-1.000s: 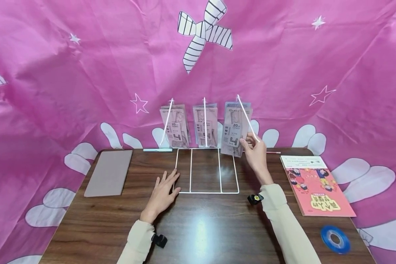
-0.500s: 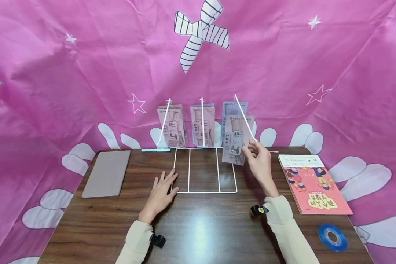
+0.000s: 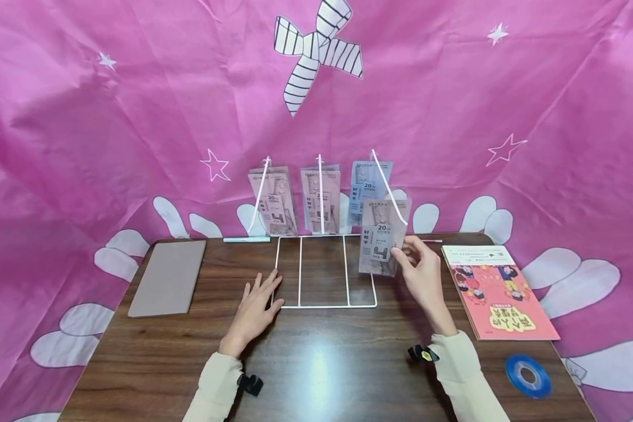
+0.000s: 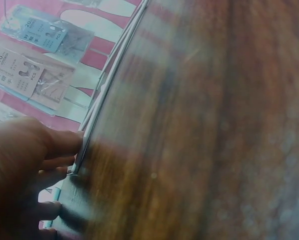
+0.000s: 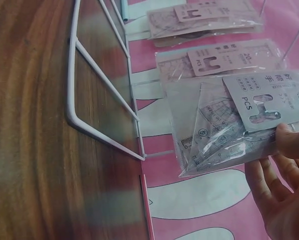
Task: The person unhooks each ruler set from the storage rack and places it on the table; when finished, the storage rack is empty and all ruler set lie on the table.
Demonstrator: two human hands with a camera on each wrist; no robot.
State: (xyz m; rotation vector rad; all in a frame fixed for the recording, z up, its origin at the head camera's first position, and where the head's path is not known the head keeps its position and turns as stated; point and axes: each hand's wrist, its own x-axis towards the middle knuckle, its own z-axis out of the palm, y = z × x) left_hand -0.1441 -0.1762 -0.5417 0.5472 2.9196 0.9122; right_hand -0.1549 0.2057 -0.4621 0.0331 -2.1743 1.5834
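My right hand (image 3: 422, 266) pinches the lower right edge of a clear packet of rulers (image 3: 374, 258) with a pinkish label. A triangular set square shows through the plastic in the right wrist view. This packet is at the front end of the right-hand hook of a white wire display rack (image 3: 324, 306). Behind it on that hook hangs a blue-labelled packet (image 3: 361, 187). More packets hang on the middle hook (image 3: 320, 176) and the left hook (image 3: 261, 190). My left hand (image 3: 253, 313) rests with fingers extended at the left side of the rack's base, its thumb touching the wire (image 4: 89, 125).
A grey rectangular board (image 3: 171, 275) lies on the left of the wooden table, a pink book (image 3: 506, 305) on the right. Near the front right is a blue tape roll (image 3: 540, 384). A light-blue pen (image 3: 246, 239) lies along the back edge, before a pink backdrop (image 3: 427, 117).
My right hand has drawn the front packet forward along the hook to its tip, uncovering the blue-labelled packet behind. The left hand has stayed at the rack's base.
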